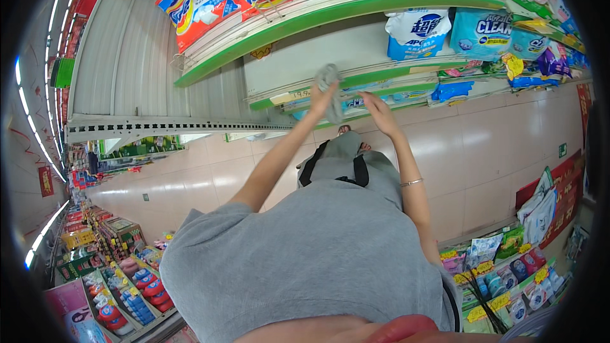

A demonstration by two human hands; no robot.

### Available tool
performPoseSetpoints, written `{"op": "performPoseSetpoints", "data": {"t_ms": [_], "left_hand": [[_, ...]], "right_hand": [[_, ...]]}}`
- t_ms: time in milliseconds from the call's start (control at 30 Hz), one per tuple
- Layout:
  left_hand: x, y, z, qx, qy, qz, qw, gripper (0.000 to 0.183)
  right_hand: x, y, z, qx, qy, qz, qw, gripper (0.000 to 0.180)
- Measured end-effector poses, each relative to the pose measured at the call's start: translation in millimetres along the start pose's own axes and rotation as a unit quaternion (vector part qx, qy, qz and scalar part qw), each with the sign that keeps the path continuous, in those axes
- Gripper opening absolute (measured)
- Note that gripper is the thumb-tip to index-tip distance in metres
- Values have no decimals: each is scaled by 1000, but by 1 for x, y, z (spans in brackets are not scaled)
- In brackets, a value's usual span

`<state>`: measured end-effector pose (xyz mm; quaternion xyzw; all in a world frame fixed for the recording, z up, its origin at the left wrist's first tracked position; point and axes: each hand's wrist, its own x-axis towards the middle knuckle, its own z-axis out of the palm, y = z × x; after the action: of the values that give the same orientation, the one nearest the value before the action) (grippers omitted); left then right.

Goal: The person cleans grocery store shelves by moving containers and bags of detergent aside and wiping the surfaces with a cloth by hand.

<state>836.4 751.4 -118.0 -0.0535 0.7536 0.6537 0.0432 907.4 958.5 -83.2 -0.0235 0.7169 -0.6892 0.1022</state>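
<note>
My left hand (pixel 324 97) is shut on a grey cloth (pixel 329 77), which hangs down beside the fingers. It is at the green front edge of a white metal shelf (pixel 295 69). To its right, my right hand (pixel 377 109) holds nothing and has its fingers apart, near the front of the lower shelves. Two detergent bags, one white and blue (pixel 417 35) and one light blue (pixel 481 33), stand farther right on the same shelf. On the shelf above lie orange and blue Tide detergent bags (pixel 205 9).
A perforated metal upright (pixel 181 126) runs along the left of the shelving. Behind me are racks of bottles (pixel 138 295) at lower left and shelves of packaged goods (pixel 510 281) at lower right. Pale tiled floor (pixel 457 143) lies between them.
</note>
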Motion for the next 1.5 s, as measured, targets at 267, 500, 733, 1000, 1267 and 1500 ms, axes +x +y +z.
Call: {"op": "performPoseSetpoints", "data": {"t_ms": [267, 500, 733, 1000, 1267, 1500], "left_hand": [[149, -21, -121, 461, 114, -10, 880, 68], [167, -92, -79, 621, -13, 180, 763, 68], [165, -47, -48, 543, -357, 390, 652, 51], [284, -82, -84, 594, -3, 242, 767, 39], [283, -45, 3, 527, -18, 170, 833, 34], [215, -28, 5, 496, -405, 474, 605, 37]], "right_hand": [[-101, 99, -48, -400, -75, 225, 885, 44], [-211, 160, -34, -399, -48, 348, 847, 44], [-223, 184, -17, -285, 19, 362, 887, 45], [-232, 180, 0, -242, 89, 342, 903, 41], [-296, 202, 19, -197, 86, 421, 881, 39], [-288, 198, 44, -81, 204, 421, 880, 37]]}}
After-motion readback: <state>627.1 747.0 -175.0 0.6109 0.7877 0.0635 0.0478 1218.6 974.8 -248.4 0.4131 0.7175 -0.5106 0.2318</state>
